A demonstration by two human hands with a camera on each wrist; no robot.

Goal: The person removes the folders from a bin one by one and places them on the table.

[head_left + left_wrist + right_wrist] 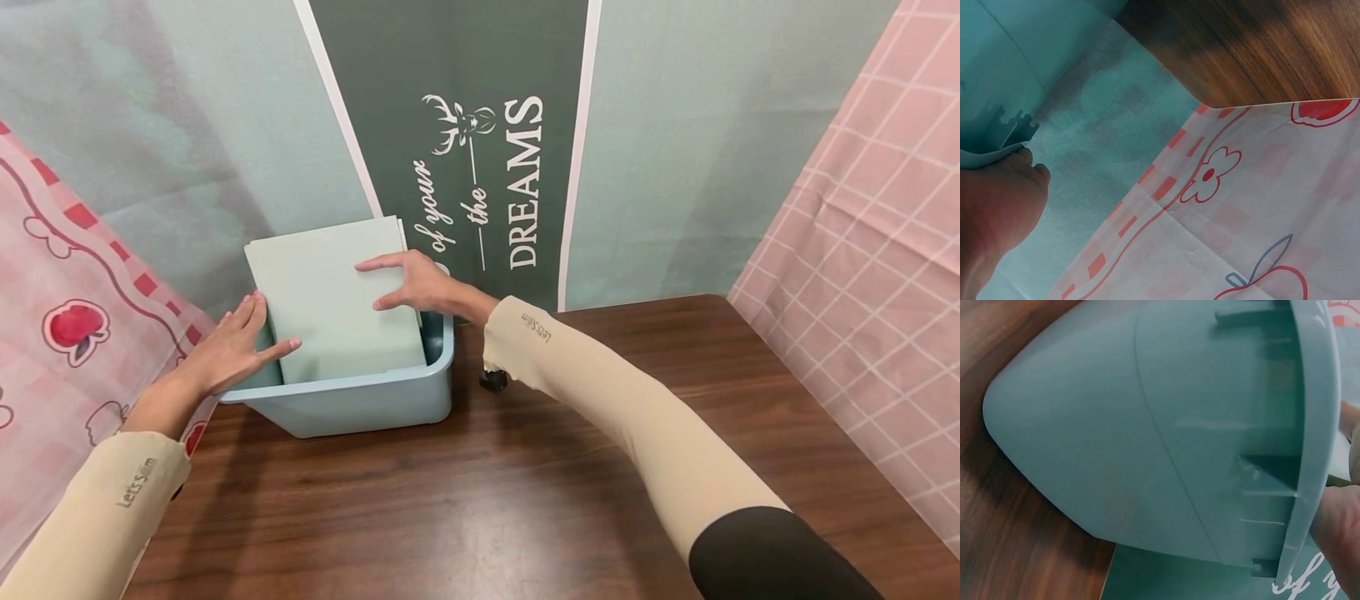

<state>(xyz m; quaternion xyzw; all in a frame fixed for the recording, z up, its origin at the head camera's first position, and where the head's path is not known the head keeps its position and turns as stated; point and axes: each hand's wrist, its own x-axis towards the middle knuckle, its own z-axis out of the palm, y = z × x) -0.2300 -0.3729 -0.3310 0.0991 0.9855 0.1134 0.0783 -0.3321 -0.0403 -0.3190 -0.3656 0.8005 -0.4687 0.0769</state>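
Observation:
A light blue plastic bin [356, 408] stands at the back left of the table. Flat, pale green rectangular boards [330, 292] lean upright in it, their layered edges showing at the top right. My left hand [232, 346] is at the boards' left edge and the bin's left rim, fingers straight and thumb stretched across the front. On the other side, my right hand [427, 283] reaches over the bin's right rim, with thumb and forefinger spread against the boards' front. Its other fingers are hidden. The right wrist view shows the bin's outer wall [1104, 425] close up.
The brown wooden table [465, 500] runs forward and right of the bin. Behind it hangs a green cloth [480, 50] with white lettering. A pink patterned cloth [45, 275] borders the left side, close to the bin, and a pink checked one [885, 250] the right.

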